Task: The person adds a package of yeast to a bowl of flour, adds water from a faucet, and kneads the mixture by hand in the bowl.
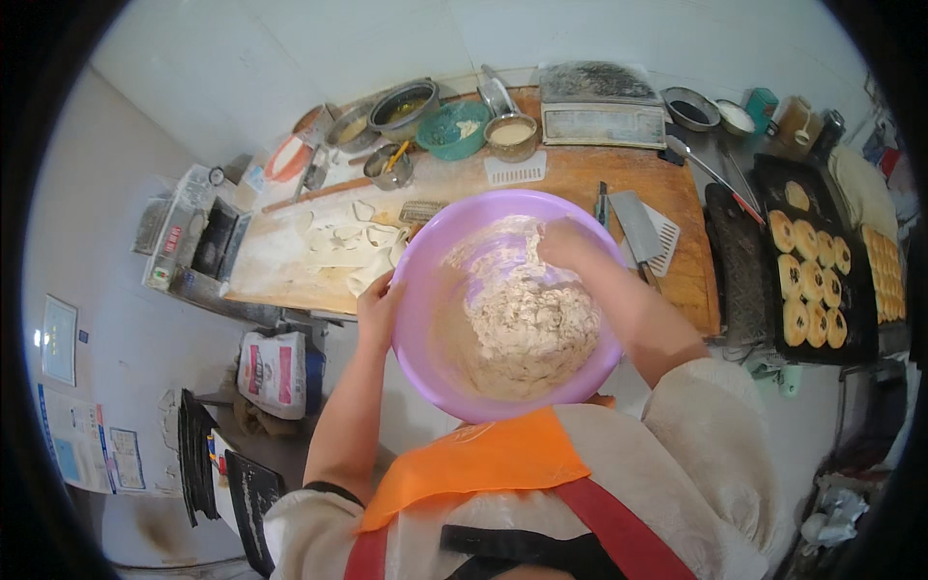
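Note:
A large lilac plastic bowl (414, 365) is right in front of me, its far side over the wooden table's front edge. In it lies a shaggy, sticky, pale dough (535, 324), with wet floury smears up the walls. My left hand (379, 304) is closed on the bowl's left rim. My right hand (564, 244) reaches inside by the far right wall, fingers curled into a strand of dough that runs down to the main lump; the fingertips are partly hidden.
Floured dough strips (353, 242) lie left on the wooden table (686, 261). A cleaver (635, 224) rests right of the bowl. Basins, a teal bowl (452, 130) and a scale (601, 121) line the back. Baked flatbreads (815, 280) fill a black tray at right.

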`<state>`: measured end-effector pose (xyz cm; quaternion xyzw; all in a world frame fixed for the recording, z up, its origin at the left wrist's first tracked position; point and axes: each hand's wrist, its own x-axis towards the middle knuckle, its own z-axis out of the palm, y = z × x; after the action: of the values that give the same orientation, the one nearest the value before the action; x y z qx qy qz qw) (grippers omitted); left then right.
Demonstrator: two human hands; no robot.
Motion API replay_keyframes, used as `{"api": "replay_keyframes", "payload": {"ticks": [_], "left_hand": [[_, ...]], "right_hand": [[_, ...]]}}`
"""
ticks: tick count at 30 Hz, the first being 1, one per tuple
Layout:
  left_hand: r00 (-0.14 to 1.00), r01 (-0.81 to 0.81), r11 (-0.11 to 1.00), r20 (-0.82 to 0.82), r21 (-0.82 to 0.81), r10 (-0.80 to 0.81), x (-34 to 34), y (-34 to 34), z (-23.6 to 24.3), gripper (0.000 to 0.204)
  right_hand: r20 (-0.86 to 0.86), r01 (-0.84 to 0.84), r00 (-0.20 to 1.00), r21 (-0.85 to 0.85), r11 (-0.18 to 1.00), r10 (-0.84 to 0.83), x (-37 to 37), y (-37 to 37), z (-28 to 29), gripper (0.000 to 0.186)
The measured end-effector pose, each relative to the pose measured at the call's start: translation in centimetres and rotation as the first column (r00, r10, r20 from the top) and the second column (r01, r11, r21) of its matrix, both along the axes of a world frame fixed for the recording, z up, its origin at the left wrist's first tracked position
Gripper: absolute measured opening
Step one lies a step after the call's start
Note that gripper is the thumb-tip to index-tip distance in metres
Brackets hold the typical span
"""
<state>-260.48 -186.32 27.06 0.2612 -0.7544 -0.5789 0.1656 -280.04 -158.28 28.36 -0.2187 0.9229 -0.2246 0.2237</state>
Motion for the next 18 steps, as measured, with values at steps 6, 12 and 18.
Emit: {"api": "replay_keyframes", "payload": {"ticks": [6, 12, 18], "left_hand": [[0.985, 0.169, 0.985, 0.037, -0.032, -0.168, -10.3, -3.1, -1.6, 0.036], [0.966, 0.254, 0.967, 0.037, 0.017, -0.254, -14.7, -5.5, -2.6, 0.035], [0.917, 0.396, 0.914, -0.009, -0.087, -0.398, -15.4, -7.1, -3.1, 0.031]], "right_hand": [[-0.263, 0.154, 0.962, 0.286, 0.946, -0.077, -6.2, -10.6, -17.2, 0.028], [-0.038, -0.531, 0.842, 0.122, 0.838, 0.539, 4.0, -18.1, -10.9, 0.031], [0.226, -0.718, 0.694, 0.287, 0.634, 0.683, 6.4, -13.4, -8.4, 0.032]]}}
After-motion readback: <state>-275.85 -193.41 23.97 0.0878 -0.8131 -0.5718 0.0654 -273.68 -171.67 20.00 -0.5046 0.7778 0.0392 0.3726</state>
